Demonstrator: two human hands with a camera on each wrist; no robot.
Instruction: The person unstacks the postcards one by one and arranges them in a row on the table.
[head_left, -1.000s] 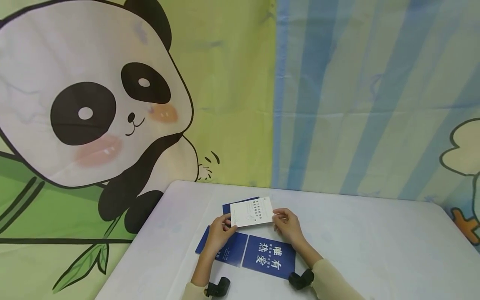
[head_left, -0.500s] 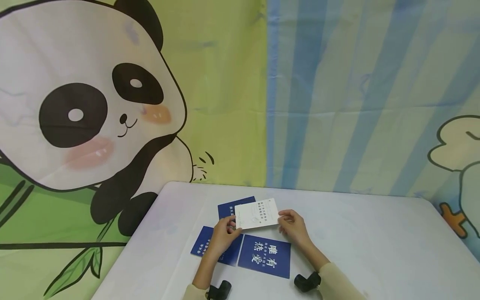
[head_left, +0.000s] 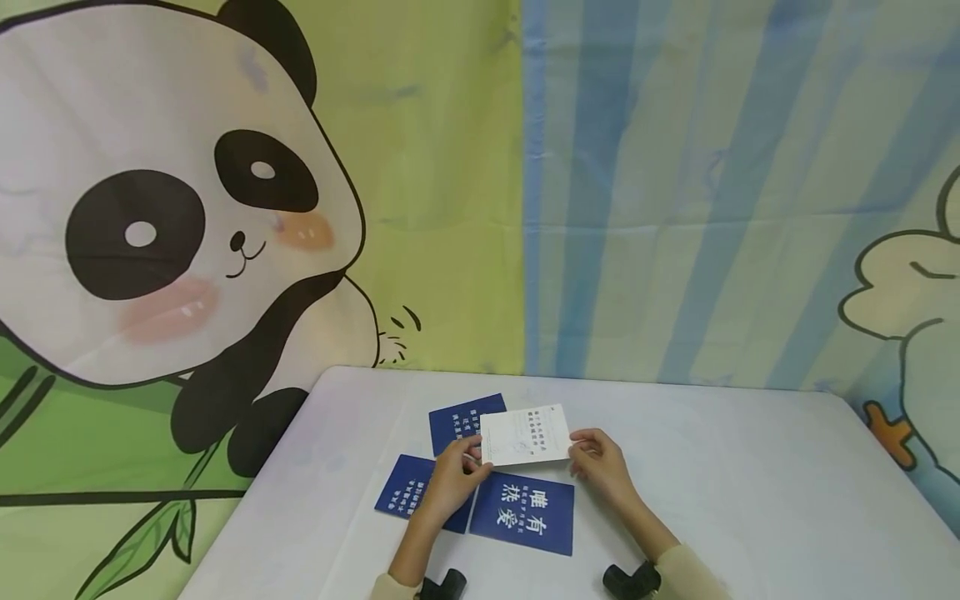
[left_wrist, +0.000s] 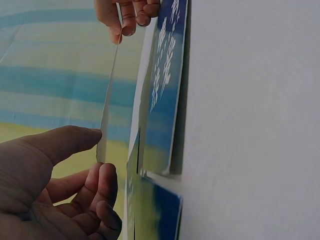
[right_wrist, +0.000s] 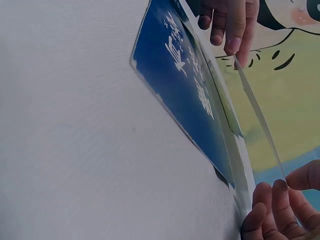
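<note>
Both hands hold a white printed card [head_left: 525, 435] above the table, its lettered face up in the head view. The left hand [head_left: 450, 483] pinches its left edge between thumb and fingers; the right hand [head_left: 603, 471] pinches the right edge. From the left wrist the card [left_wrist: 104, 135] appears as a thin edge-on strip, and likewise the card [right_wrist: 262, 120] in the right wrist view. Below lie blue cards with white lettering: one at front right [head_left: 522, 512], another at front left [head_left: 405, 487] partly behind the left hand, a third blue card [head_left: 457, 417] farther back, partly covered.
A white-covered table [head_left: 720, 492] carries the cards. Behind it hangs a printed cloth [head_left: 442, 208] with a panda and stripes. Black wrist cameras sit by both cuffs, the left camera [head_left: 444, 585] and the right camera [head_left: 632, 581].
The white card, held by both hands throughout, has shifted right and slightly nearer. More of the far blue card and the front left one shows. The head view has turned slightly right.
</note>
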